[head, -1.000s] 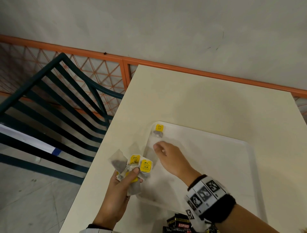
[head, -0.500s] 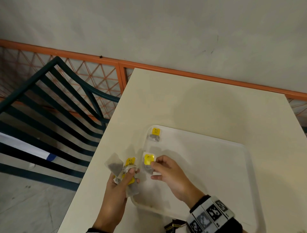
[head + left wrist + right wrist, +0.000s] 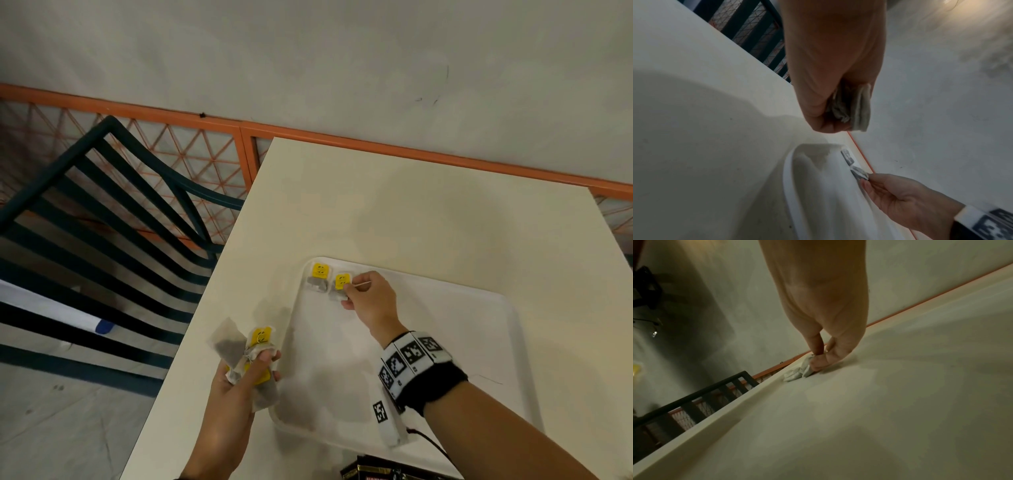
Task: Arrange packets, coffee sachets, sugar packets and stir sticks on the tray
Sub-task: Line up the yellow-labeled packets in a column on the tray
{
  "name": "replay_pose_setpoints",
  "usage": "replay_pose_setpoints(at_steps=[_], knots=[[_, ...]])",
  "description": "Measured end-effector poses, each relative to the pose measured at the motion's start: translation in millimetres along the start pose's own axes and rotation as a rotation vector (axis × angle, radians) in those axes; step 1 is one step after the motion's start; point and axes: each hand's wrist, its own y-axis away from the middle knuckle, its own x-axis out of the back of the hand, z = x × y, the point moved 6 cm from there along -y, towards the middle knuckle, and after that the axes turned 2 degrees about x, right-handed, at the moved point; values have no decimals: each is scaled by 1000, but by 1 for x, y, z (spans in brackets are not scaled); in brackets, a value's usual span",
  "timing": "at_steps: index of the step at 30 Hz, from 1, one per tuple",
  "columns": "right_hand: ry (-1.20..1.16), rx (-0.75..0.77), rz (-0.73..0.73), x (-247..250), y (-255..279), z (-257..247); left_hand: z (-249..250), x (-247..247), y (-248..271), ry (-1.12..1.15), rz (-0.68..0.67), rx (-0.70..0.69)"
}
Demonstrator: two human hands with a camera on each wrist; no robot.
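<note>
Now right hand (image 3: 368, 296) sets second teabag (image 3: 340, 286) beside first (image 3: 318, 279) in tray (image 3: 479, 342).

right hand (image 3: 824, 331) is reaching down from the top of frame, thumb and fingers (image 3: 817, 344) pinching a pale crumpled packet (image 3: 797, 372). Packet is lying against the tray (image 3: 748, 400) raised rim, touching the tray floor next to it. Hand's shadow is falling on the floor beside it. Past the rim, an orange rail (image 3: 920, 307) is running along a grey wall (image 3: 725, 288); dark chair bars (image 3: 715, 386) are showing lower left. Frame is dim, packet print not readable.
</note>
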Motion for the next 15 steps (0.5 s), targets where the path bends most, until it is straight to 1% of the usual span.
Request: replay_pose_setpoints(at_steps=[4, 7, 10, 12, 15], knots=[[15, 19, 72, 1, -6, 2, 2, -3, 4, -10, -38, -1], [73, 61, 80, -1, -10, 1, 3, -4, 7, -44, -72, -17], [90, 82, 78, -3, -14, 0, 0, -4, 7, -16, -107, 25], [102, 97, 91, -1, -13, -2, -1, -6, 9, -15, -105, 42], [252, 177, 127, 4, -7, -9, -1, -8, 11, -26, -92, 55]])
